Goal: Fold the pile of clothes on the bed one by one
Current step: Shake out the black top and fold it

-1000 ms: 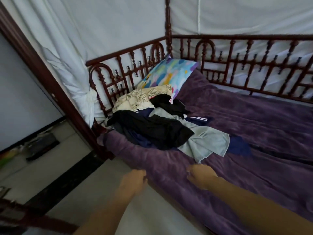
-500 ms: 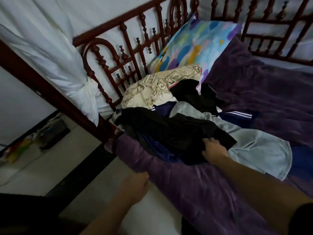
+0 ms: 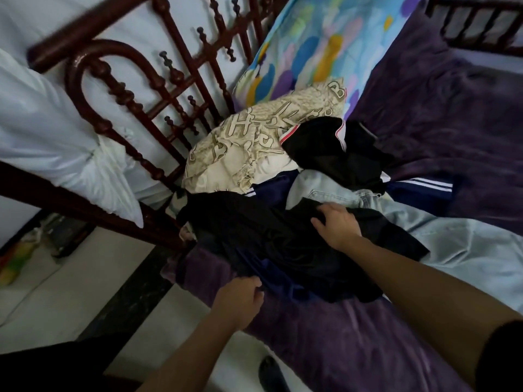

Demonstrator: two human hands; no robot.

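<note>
A pile of clothes lies at the head end of the bed on the purple blanket. On top spreads a black garment. My right hand lies on its upper part, fingers curled into the cloth. My left hand grips the garment's near lower edge at the side of the bed. Under it show a pale blue garment, a navy piece with white stripes, another black garment with red and white trim and a cream letter-printed cloth.
A colourful pillow leans against the dark red wooden headboard. White curtain hangs bunched at the left post. Pale floor lies below the bed's edge, with a dark shoe near my feet.
The view has closed in on the pile. My right hand moved further up onto the black garment, and my left hand rose from beside the bed to take the garment's near edge.
</note>
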